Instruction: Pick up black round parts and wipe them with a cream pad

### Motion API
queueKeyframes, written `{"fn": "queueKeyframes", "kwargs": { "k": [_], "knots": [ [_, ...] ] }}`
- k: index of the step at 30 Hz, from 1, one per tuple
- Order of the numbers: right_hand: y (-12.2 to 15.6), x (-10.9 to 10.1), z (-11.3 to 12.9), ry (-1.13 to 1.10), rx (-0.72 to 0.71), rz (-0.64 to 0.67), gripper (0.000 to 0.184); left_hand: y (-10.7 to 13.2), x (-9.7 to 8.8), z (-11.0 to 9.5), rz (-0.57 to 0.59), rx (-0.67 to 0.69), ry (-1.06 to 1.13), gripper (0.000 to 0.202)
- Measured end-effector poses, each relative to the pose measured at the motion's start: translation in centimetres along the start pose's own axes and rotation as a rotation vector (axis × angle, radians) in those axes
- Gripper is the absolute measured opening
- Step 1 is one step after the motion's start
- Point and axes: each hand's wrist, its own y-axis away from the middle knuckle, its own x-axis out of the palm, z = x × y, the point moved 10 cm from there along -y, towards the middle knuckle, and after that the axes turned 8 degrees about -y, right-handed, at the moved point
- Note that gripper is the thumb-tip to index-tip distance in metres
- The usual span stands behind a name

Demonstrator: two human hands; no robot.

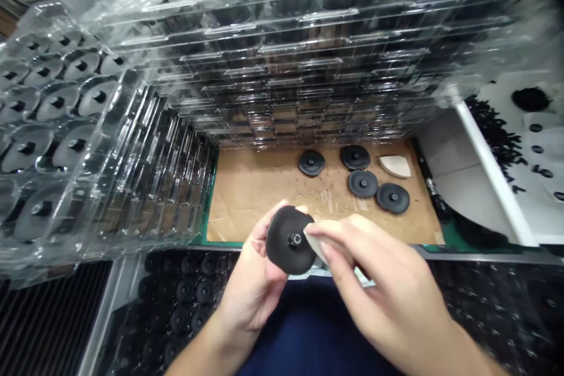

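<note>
My left hand (253, 285) holds a black disc with a short hollow stem (282, 241), its stem side turned up. In my right hand (379, 270) a pale, flat pad (316, 247) is pinched between thumb and fingers, its tip close to the stem; I cannot tell whether it touches the disc. Beyond my hands several similar black discs lie stem up on a cardboard sheet (247, 188), one of them alone (311, 163) and the others grouped to its right. A cream wedge-shaped pad (395, 166) lies at the sheet's right.
Stacked clear plastic trays (282, 82) rise behind the cardboard. More trays with discs in their pockets (57, 100) stand at the left. On the right, a white bin (493, 170) borders a pile of small black parts (493, 135). Dark trays with discs (176, 299) sit below the bench edge.
</note>
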Motion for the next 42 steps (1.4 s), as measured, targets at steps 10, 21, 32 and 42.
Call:
{"fn": "queueKeyframes", "kwargs": {
  "k": [10,21,32,42],
  "knots": [
    [-0.9,0.3,0.6,-0.084,-0.024,-0.002,0.022,0.3,-0.3,-0.3,-0.080,0.007,0.010,0.048],
    [1.8,4.3,-15.2,0.011,0.355,-0.043,0.022,-0.2,-4.0,1.1,-0.237,-0.041,0.128,0.062],
    [4.4,6.3,-16.9,0.096,0.390,-0.110,0.030,-0.3,-4.8,0.8,-0.210,-0.003,0.079,0.056],
    [-0.4,4.3,-8.8,-0.216,0.380,-0.023,0.020,-0.2,-5.3,-0.6,-0.204,0.122,0.060,0.058]
  ]
}}
